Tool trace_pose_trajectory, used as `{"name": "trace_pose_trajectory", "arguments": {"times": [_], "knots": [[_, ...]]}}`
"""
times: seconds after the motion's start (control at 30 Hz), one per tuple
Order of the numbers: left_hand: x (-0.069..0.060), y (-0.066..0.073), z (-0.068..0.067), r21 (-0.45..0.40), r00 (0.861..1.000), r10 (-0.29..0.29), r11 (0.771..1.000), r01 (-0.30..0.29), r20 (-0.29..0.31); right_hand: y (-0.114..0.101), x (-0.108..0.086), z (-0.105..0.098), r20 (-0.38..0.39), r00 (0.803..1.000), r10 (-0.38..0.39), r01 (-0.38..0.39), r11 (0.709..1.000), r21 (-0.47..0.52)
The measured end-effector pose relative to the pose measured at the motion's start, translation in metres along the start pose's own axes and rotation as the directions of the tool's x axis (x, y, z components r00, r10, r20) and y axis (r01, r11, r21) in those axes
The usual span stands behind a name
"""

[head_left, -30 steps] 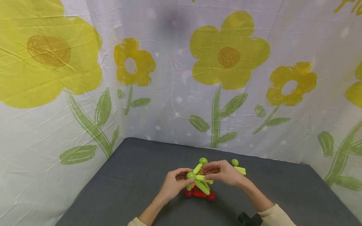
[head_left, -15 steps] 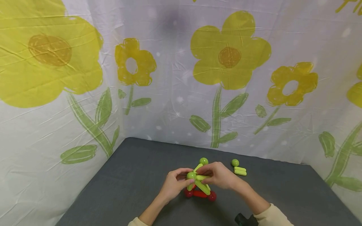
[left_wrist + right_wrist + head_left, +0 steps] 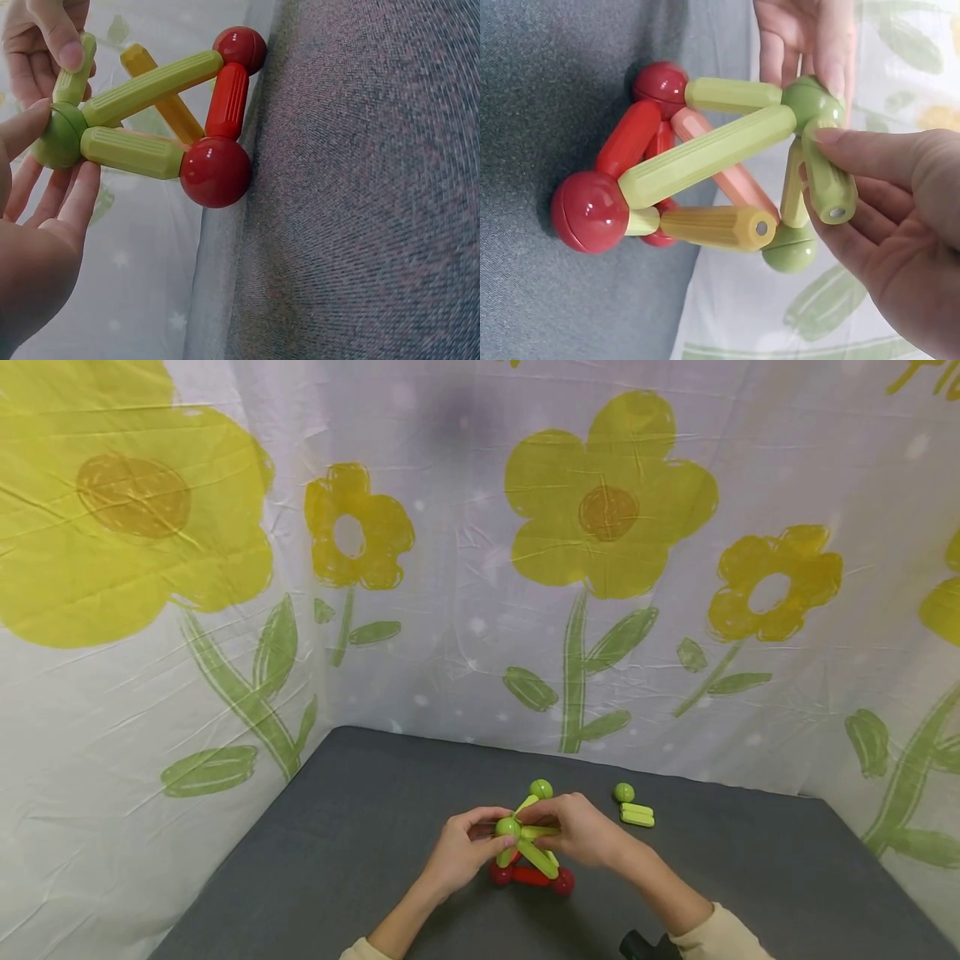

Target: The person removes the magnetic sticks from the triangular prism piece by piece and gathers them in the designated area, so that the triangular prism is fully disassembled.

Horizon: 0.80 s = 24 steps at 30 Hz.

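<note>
My left hand (image 3: 459, 857) holds a green ball (image 3: 60, 136) between thumb and fingers, at the top corner of a magnetic ball-and-stick frame. A light green magnetic stick (image 3: 831, 187) projects from that ball, pinched near it by my right hand (image 3: 588, 832). Other light green sticks slope from the ball down to red balls (image 3: 592, 214), which red sticks (image 3: 630, 136) join at the base. In the right wrist view a yellow stick (image 3: 709, 227) has one bare end, and a pink stick (image 3: 739, 180) runs behind. A second green ball (image 3: 789, 251) forms the far corner.
On the dark grey table (image 3: 360, 827), a loose green ball (image 3: 623, 792) and two light green sticks (image 3: 637, 814) lie to the right of the frame. A black object (image 3: 643, 945) shows beside the right sleeve. Flower-printed cloth (image 3: 450, 652) surrounds the table's back and sides.
My right hand has shifted slightly left and down, its fingers moving in over the projecting stick. The left hand stays on the green ball, and the frame has hardly moved.
</note>
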<state>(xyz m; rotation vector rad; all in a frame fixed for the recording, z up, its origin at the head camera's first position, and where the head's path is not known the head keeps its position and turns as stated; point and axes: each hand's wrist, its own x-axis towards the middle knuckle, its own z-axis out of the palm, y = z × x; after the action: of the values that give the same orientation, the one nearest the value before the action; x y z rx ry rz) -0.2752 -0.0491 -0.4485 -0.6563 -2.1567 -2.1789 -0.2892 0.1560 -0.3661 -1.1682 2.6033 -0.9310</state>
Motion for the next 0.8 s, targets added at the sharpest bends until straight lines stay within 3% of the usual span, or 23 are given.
{"name": "trace_pose_trajectory", "arguments": {"times": [0.17, 0.33, 0.6, 0.7, 0.8], "knots": [[0.001, -0.001, -0.001, 0.003, 1.0, -0.002, 1.0, 0.002, 0.012, 0.004, 0.0, -0.001, 0.019, 1.0, -0.011, 0.011, 1.0, 0.027], [0.0, 0.002, -0.003, 0.034, 0.999, 0.017, 0.999, -0.016, -0.041, 0.006, -0.003, -0.008, 0.034, 0.999, -0.021, 0.018, 0.997, 0.076], [0.002, 0.001, -0.003, 0.035, 1.0, 0.005, 0.999, -0.004, -0.031, 0.017, -0.01, -0.018, -0.139, 0.99, -0.006, 0.026, 0.99, 0.141], [0.001, 0.0, -0.002, 0.03, 0.999, 0.004, 1.0, -0.003, -0.04, 0.024, -0.014, -0.022, -0.177, 0.983, 0.05, -0.008, 0.972, 0.233], [0.001, -0.001, -0.002, 0.03, 0.999, 0.004, 1.0, -0.003, -0.047, 0.03, -0.019, -0.025, -0.226, 0.963, 0.145, -0.068, 0.945, 0.319]]}}
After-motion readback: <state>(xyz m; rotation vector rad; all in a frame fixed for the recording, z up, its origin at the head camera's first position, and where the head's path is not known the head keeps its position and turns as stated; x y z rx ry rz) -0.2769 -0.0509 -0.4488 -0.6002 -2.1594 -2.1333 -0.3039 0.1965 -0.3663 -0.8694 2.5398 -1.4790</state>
